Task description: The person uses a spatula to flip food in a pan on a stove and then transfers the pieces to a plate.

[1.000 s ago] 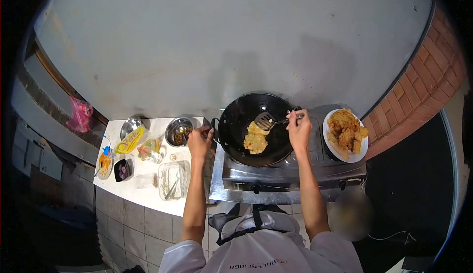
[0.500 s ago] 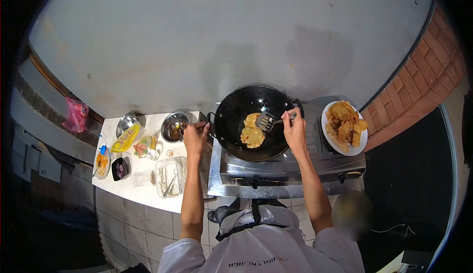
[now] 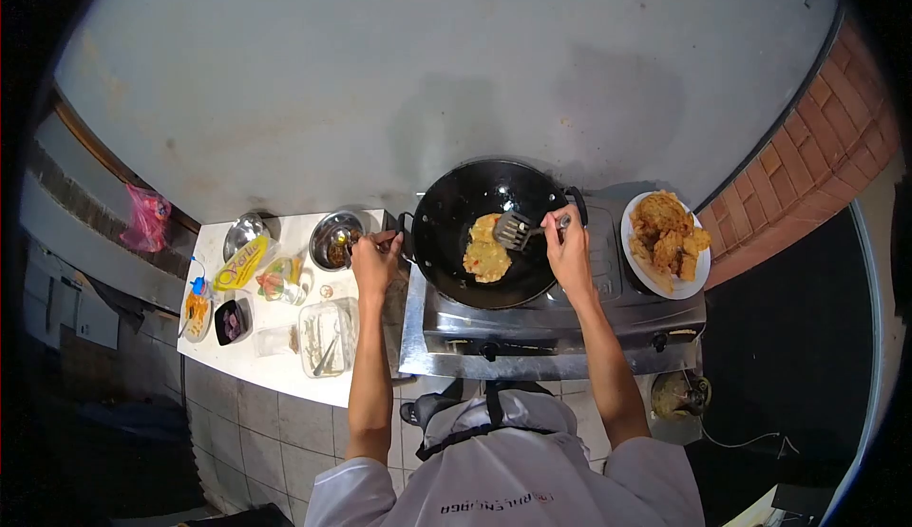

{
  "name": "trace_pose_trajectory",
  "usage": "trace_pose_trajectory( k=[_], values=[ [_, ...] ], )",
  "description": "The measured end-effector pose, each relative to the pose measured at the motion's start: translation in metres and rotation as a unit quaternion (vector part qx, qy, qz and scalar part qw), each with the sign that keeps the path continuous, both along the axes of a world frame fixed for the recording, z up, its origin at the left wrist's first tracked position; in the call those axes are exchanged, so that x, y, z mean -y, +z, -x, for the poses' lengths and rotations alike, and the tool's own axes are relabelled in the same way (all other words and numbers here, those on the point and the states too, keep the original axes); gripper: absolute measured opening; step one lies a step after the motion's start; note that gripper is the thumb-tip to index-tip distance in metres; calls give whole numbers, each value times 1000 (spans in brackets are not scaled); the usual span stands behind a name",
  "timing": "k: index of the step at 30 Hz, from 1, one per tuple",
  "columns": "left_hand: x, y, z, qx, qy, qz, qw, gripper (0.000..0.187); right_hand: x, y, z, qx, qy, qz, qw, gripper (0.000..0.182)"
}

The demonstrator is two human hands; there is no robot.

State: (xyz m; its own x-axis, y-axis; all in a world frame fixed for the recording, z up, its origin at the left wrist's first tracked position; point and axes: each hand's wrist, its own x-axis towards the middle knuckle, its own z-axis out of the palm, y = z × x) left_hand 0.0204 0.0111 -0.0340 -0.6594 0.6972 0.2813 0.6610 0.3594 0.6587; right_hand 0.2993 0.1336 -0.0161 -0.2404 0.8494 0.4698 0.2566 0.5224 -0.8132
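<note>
My right hand [image 3: 566, 242] is closed round the handle of a slotted spatula [image 3: 513, 231]. The spatula's head overlaps the right edge of a golden omelette-like fritter [image 3: 487, 256] lying in the black wok [image 3: 446, 213]. Between the wok's left handle [image 3: 406, 235] and a steel bowl of dark brown sauce or seasoning [image 3: 334, 241] is my left hand [image 3: 373, 263], fingers pinched together. Something brown shows at those fingers, too small to make out. The wok sits on the left burner of a steel gas stove [image 3: 608, 327].
Right of the wok, a white plate [image 3: 701, 275] holds fried pieces. On the white table [image 3: 275, 375] are another steel bowl [image 3: 245, 230], a yellow packet [image 3: 242, 263], a glass container with a spoon [image 3: 325, 342], and a small black bowl [image 3: 230, 323]. A grey wall stands behind.
My left hand has shifted slightly left and down by the sauce bowl. The spatula and fritter stay nearly in place. A round object on the floor at right now shows sharply.
</note>
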Motion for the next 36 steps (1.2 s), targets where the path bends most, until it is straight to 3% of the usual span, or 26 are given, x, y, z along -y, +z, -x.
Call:
trace_pose_trajectory(
  k=[12,14,21,29,36],
  values=[
    [3,-4,1,24,9,3,1000,26,-4,21,-9,-24,-8,2,1000,9],
    [2,-3,0,22,8,2,1000,26,-6,33,-13,40,20,-50,998,10],
    [4,2,-2,11,-5,-3,1000,26,-4,47,-7,136,72,-48,987,13],
    [5,12,-3,13,-17,6,1000,25,-12,32,3,112,62,-24,991,14],
    [4,4,1,13,-6,15,1000,25,-16,8,14,25,49,28,998,12]
  ],
)
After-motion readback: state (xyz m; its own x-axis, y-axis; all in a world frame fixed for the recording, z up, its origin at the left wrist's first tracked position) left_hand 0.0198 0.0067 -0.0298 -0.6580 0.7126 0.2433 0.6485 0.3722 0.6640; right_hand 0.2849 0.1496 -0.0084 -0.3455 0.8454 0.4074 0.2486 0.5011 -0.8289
